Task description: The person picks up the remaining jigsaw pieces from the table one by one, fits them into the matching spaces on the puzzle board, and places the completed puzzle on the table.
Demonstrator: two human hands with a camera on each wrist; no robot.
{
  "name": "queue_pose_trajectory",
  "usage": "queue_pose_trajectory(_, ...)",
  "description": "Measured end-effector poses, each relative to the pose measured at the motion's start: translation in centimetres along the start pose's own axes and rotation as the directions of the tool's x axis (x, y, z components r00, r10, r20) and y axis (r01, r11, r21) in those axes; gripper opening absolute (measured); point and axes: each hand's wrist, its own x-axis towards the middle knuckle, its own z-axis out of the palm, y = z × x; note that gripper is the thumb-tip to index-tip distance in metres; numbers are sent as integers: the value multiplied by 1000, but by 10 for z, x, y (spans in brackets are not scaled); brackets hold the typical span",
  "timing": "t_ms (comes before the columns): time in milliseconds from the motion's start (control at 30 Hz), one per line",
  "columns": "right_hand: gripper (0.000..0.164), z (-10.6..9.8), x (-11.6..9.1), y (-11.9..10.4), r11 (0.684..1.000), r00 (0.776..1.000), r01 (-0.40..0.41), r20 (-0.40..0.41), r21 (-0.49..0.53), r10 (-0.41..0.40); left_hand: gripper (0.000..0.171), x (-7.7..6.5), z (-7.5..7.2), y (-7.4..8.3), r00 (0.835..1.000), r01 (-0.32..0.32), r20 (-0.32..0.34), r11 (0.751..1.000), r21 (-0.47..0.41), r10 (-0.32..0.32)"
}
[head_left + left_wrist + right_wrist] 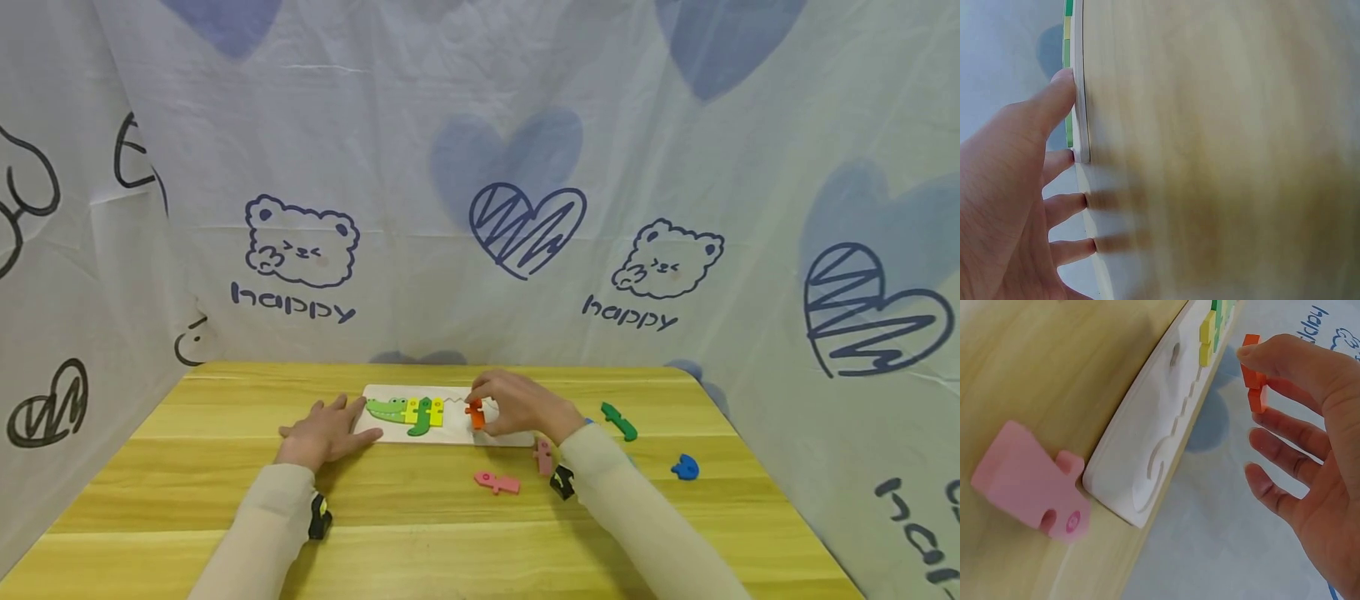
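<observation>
A white puzzle board (456, 432) lies on the table with a light green crocodile head (386, 410) at its left end. Yellow and green body pieces (425, 413) sit joined behind the head. My left hand (321, 437) rests at the board's left end, fingers spread, its thumb and index fingertip touching the edge. Over the right half of the board, my right hand (527, 405) pinches an orange puzzle piece (1251, 372) between thumb and fingers. The right wrist view shows this piece held up off the board, whose recess has a curled tail outline.
Two pink pieces (497, 482) lie in front of the board's right part. Farther right are a green piece (619, 422) and a blue piece (685, 467). Another blue bit is mostly hidden by the right wrist. A printed cloth (420, 317) hangs behind the wooden table (405, 533).
</observation>
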Motion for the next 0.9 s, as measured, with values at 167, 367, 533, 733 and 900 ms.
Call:
queue_pose_trajectory(167, 44, 5, 8, 1, 1000, 1000, -6, -9, -18, 6, 89, 0, 0, 0, 1000, 3, -2, 1000, -1, -3)
queue_pose_trajectory(367, 44, 12, 17, 1, 999, 1000, 2, -14, -41, -3, 89, -1, 0, -1, 1000, 0, 5, 1000, -6, 0)
queue_pose_trajectory(533, 42, 16, 24, 1, 999, 1000, -2, -17, -53, 1, 89, -1, 0, 0, 1000, -5, 6, 1000, -8, 5)
queue_pose_trajectory(733, 40, 20, 33, 0, 999, 1000, -4, -7, -48, 4, 91, -1, 0, 1, 1000, -7, 1, 1000, 0, 7)
queue_pose_trajectory(900, 41, 24, 40, 0, 998, 1000, -14, 11, -60, 15, 91, 0, 0, 0, 1000, -8, -2, 1000, 2, 8)
